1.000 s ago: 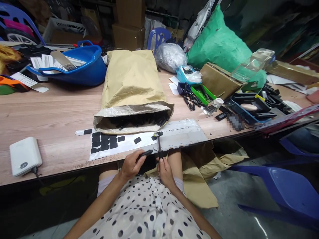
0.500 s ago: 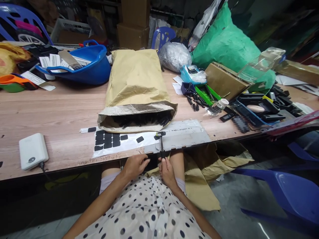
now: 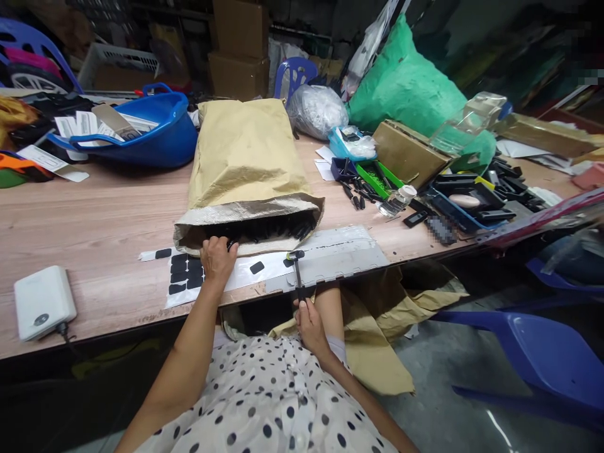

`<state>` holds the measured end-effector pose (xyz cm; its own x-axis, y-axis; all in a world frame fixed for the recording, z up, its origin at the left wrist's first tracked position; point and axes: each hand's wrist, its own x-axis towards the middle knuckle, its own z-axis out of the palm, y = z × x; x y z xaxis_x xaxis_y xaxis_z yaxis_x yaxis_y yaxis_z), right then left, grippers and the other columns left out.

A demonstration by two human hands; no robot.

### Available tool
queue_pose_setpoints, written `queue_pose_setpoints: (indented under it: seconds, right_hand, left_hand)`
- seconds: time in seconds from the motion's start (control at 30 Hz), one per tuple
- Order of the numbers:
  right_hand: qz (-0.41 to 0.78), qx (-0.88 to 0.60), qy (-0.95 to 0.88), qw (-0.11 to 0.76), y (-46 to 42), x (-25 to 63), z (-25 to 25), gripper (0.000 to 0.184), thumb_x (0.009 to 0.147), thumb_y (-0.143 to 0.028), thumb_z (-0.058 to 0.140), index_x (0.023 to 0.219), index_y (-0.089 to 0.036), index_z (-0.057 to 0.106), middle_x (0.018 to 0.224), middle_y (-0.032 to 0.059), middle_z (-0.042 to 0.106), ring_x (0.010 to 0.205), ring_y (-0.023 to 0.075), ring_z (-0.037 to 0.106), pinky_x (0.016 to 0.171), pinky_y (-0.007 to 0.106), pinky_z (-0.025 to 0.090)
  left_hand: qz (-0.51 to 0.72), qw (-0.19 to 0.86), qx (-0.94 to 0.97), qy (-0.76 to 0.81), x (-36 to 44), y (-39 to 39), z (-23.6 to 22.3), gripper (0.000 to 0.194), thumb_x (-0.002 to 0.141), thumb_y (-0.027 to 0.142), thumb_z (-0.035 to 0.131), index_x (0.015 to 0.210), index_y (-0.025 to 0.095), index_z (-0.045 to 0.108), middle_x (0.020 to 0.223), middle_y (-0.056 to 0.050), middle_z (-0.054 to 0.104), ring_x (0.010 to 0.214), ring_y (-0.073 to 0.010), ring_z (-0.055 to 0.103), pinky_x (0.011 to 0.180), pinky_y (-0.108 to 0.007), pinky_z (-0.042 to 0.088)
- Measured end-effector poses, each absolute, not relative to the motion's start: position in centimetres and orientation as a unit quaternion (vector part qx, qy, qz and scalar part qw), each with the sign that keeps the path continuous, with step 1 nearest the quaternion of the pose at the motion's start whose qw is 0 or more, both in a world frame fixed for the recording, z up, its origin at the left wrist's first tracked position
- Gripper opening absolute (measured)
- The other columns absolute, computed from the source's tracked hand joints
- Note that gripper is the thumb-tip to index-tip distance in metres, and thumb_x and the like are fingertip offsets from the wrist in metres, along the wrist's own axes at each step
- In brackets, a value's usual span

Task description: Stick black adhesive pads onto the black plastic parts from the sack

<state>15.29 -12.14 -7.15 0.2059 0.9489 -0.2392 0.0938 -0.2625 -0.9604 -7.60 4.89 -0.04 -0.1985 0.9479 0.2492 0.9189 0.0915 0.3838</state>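
My left hand (image 3: 217,262) is at the mouth of a tan paper sack (image 3: 250,157) lying on its side. Its fingers curl at the lower lip, and a small black piece (image 3: 231,245) shows between thumb and fingers. Many black pieces (image 3: 278,229) fill the sack's opening. At the table edge, my right hand (image 3: 311,324) is closed around the black handle of a small hammer (image 3: 297,277). The hammer's head rests over a grey board. Beside my left wrist, rounded black stickers (image 3: 179,267) sit in rows on a white sheet (image 3: 243,272), partly covered by my hand.
A white power bank (image 3: 44,302) with a cable lies on the left. Behind it stands a blue basin (image 3: 165,135) holding white boxes. To the right are a green tray (image 3: 372,179), a clear bottle (image 3: 397,201) and a blue tray (image 3: 453,214) with black parts.
My left hand has moved from the table edge up to the sack's mouth, where a black piece is now at its fingers. My right hand still holds the hammer. The view has shifted slightly.
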Motion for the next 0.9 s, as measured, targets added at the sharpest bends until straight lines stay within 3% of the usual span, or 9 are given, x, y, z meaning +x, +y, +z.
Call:
queue_pose_setpoints:
  seconds: [0.17, 0.4, 0.63, 0.8, 0.9]
  right_hand:
    - [0.47, -0.641, -0.421, 0.436, -12.2, 15.4, -7.0, 0.048, 0.096, -0.062, 0.038, 0.098, -0.02, 0.063, 0.062, -0.0037, 0.048, 0.052, 0.0132, 0.043, 0.049, 0.024, 0.039]
    - [0.433, -0.653, -0.447, 0.433, -12.2, 15.5, -7.6, 0.051, 0.098, -0.058, 0.036, 0.107, -0.017, 0.066, 0.065, -0.0013, 0.054, 0.057, 0.015, 0.051, 0.055, 0.026, 0.046]
    - [0.351, -0.677, -0.472, 0.442, -12.4, 15.7, -6.5, 0.05, 0.097, -0.055, 0.042, 0.123, -0.018, 0.064, 0.092, 0.007, 0.072, 0.082, 0.0197, 0.065, 0.076, 0.032, 0.056]
    - [0.302, -0.655, -0.523, 0.454, -12.4, 15.6, -5.5, 0.047, 0.097, -0.052, 0.045, 0.122, -0.018, 0.067, 0.114, 0.0108, 0.073, 0.106, 0.0233, 0.068, 0.091, 0.034, 0.057]
    - [0.282, -0.639, -0.552, 0.456, -12.3, 15.5, -5.3, 0.045, 0.097, -0.049, 0.045, 0.122, -0.019, 0.067, 0.115, 0.011, 0.074, 0.107, 0.0234, 0.069, 0.091, 0.034, 0.057]
  left_hand:
    - [0.309, 0.025, 0.68, 0.664, -6.5, 2.3, 0.2, 0.019, 0.089, 0.034, 0.059, 0.096, 0.022, 0.073, 0.092, -0.01, 0.066, 0.093, -0.0298, 0.056, 0.083, -0.042, 0.044]
    - [0.28, 0.134, 0.778, 0.546, -3.3, 0.1, -1.1, 0.015, 0.089, 0.032, 0.065, 0.096, 0.024, 0.076, 0.086, -0.006, 0.067, 0.089, -0.0245, 0.057, 0.081, -0.037, 0.046]
    - [0.296, 0.197, 0.757, 0.549, -3.2, 0.8, -1.6, 0.017, 0.087, 0.031, 0.066, 0.1, 0.025, 0.074, 0.089, -0.004, 0.068, 0.09, -0.0242, 0.057, 0.083, -0.038, 0.047]
    - [0.292, 0.222, 0.75, 0.55, -3.2, 0.9, -1.5, 0.015, 0.084, 0.03, 0.067, 0.096, 0.025, 0.075, 0.086, -0.003, 0.066, 0.091, -0.0241, 0.056, 0.085, -0.038, 0.046]
    - [0.288, 0.228, 0.747, 0.554, -3.2, 0.9, -1.4, 0.015, 0.084, 0.029, 0.067, 0.096, 0.026, 0.076, 0.087, -0.003, 0.066, 0.093, -0.0241, 0.056, 0.086, -0.038, 0.046]
